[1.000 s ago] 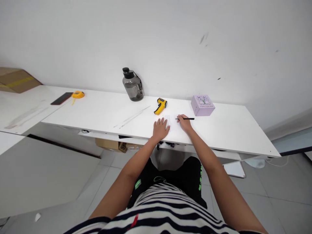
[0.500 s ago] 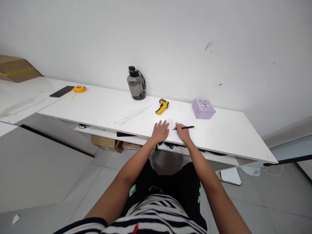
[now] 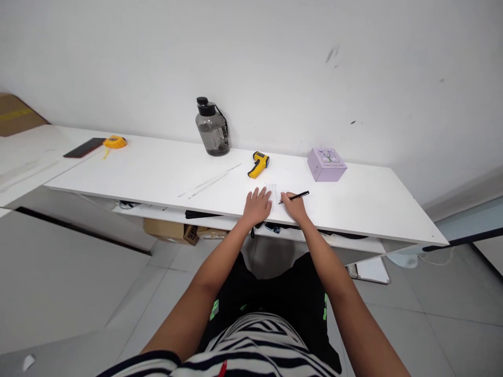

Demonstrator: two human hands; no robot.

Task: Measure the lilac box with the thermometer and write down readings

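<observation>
Between my hands, a small white paper (image 3: 273, 191) with faint writing lies on the white tabletop (image 3: 353, 209). My left hand (image 3: 257, 205) rests flat over the paper's left side, fingers spread. My right hand (image 3: 294, 206) is closed around a black pen (image 3: 301, 195), its tip down at the right part of the paper. Just beyond the paper lies a yellow and black infrared thermometer (image 3: 258, 165). A lilac box (image 3: 327, 165) with a tree print stands past my right hand.
A large grey jug (image 3: 212, 128) with a black lid stands near the wall. Farther left are an orange tape measure (image 3: 115, 142), a dark flat case (image 3: 84, 148) and a cardboard box (image 3: 19, 115). Under the tabletop, a shelf holds dark items above cardboard boxes (image 3: 165, 230).
The view has shifted slightly, so the things on the table sit a little higher and further left. The pen is tilted more steeply in my right hand. My left hand stays on the paper.
</observation>
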